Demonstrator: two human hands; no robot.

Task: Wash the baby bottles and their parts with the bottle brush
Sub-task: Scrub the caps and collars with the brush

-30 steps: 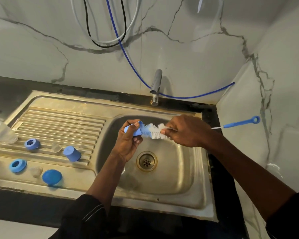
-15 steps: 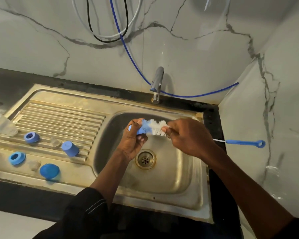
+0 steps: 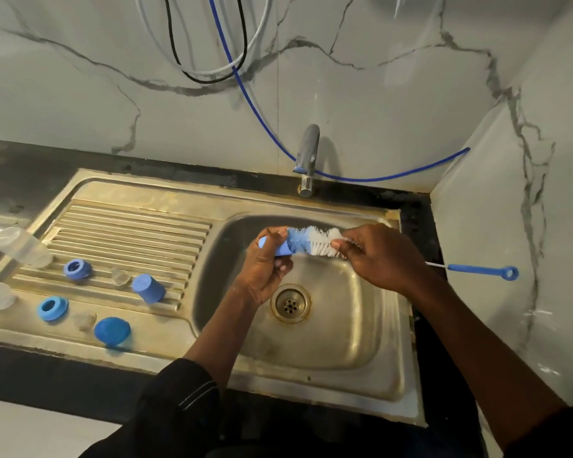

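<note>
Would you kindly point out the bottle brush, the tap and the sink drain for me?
bottle brush (image 3: 319, 241): head view, white bristles.
tap (image 3: 308, 148): head view, upper spout.
sink drain (image 3: 290, 303): head view, strainer centre.

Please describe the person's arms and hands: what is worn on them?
The left hand and right hand are bare: no gloves, no ring or watch visible. Forearms are bare. Each arm has a dark sleeve ending well above the wrist; the left sleeve carries thin pale stitched lines, the right sleeve looks plain.
</note>
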